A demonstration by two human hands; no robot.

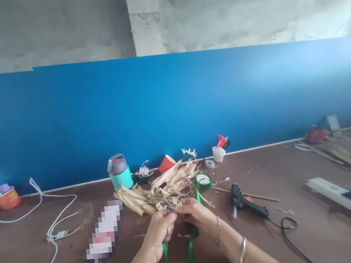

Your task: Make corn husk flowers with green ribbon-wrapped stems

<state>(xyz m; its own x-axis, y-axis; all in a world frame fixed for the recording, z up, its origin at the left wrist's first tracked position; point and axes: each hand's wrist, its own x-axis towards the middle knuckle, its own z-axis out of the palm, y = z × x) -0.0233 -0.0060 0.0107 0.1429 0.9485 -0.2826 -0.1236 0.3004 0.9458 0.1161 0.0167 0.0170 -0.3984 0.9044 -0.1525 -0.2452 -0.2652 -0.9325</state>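
Observation:
My left hand (162, 230) is closed, thumb against the bent fingers, and a green ribbon (164, 261) hangs below it. Beside it, fingertips almost touching, my right hand (197, 214) pinches something small that the fingers hide. A thin greyish piece shows between the two hands, too small to name. Another length of the same ribbon runs down under the right wrist. Just behind the hands lies a heap of dry, pale corn husks (135, 201) with small husk flowers (190, 153). A green ribbon roll (203, 180) lies beyond my right hand.
To the right are a black glue gun (249, 202), a thin stick (262, 196) and a white power strip (346, 200). A turquoise flask (120, 175), a tilted red cup (166, 163) and a white cup (218, 154) stand near the blue partition (173, 107). White cables (50, 234) lie left.

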